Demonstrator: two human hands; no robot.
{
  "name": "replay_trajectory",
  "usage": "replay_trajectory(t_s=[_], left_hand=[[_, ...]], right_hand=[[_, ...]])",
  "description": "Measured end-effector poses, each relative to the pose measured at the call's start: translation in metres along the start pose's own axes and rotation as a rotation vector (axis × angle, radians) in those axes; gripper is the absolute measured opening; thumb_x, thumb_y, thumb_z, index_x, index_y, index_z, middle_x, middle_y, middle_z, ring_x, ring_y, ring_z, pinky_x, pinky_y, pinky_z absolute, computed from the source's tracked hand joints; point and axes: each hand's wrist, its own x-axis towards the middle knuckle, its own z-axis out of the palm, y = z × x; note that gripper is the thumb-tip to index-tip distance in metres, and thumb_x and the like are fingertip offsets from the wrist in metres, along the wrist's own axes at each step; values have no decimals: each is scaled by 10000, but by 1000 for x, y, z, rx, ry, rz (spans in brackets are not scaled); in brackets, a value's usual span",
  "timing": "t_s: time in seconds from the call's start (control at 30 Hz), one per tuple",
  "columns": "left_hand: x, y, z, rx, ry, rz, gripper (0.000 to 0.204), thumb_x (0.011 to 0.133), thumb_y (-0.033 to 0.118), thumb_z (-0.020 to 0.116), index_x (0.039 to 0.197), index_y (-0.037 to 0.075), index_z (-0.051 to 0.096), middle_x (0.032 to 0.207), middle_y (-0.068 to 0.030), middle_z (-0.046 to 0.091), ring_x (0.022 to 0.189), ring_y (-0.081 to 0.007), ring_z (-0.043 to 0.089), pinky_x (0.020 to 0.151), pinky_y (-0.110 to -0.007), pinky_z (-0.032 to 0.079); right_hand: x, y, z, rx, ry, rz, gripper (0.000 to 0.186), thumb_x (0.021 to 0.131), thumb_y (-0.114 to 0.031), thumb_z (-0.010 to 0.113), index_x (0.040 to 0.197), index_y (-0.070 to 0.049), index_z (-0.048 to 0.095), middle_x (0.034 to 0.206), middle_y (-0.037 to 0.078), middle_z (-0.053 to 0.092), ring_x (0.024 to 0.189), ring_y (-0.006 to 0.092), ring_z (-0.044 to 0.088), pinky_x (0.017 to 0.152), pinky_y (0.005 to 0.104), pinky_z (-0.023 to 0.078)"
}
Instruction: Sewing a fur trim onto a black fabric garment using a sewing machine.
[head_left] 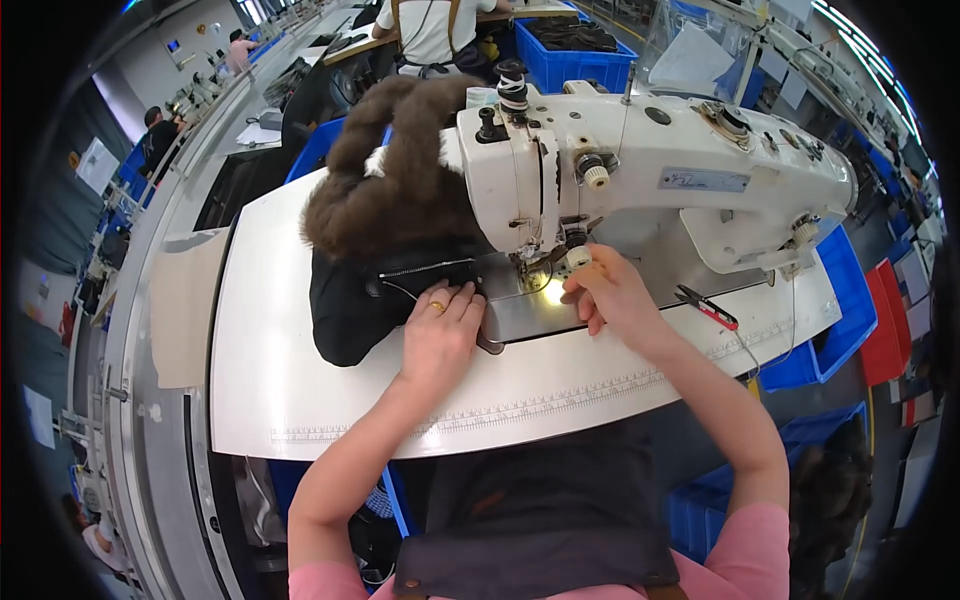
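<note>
My left hand (440,325), with a ring on one finger, lies flat on the black cloth piece (350,315) at the left of the needle. A metal zipper (428,268) runs across this cloth, just beyond my fingertips. Brown fur (400,185) joins the cloth on its far side and is heaped against the machine head. My right hand (612,295) is curled closed right of the lit needle area, its fingertips by a pale round knob (579,256) of the white sewing machine (625,135). Whether those fingers hold thread or touch the knob is hard to make out.
Red-handled thread snips (708,306) lie on the table right of my right hand. A printed ruler strip (540,405) follows the white tabletop's near edge. Blue bins (845,300) stand at the right, beside a red one (887,322). Other people sit farther off.
</note>
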Motion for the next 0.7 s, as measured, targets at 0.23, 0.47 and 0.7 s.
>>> replay_trajectory(t_s=[0.23,0.47,0.7], left_hand=[[0,5,0,-5,5,8,291,672,22,665,963,11,680,1022,-100,667,971,-270,607,952,-444,499],[2,16,-16,125,41,51,322,667,98,680,984,48,696,1007,-39,640,957,-225,571,935,-392,449],[-2,18,-17,135,41,43,314,674,122,672,980,61,706,1009,-25,642,947,-212,569,943,-380,425]], right_hand=[[31,22,-13,607,-375,56,164,912,-68,504,954,-21,654,703,72,649,477,76,483,440,224,358],[5,33,14,-491,-375,-429,212,965,-189,575,983,6,657,681,63,642,479,95,543,451,247,427],[17,-7,54,-477,-519,49,304,942,-274,610,914,26,655,618,88,638,450,183,631,432,292,510]])
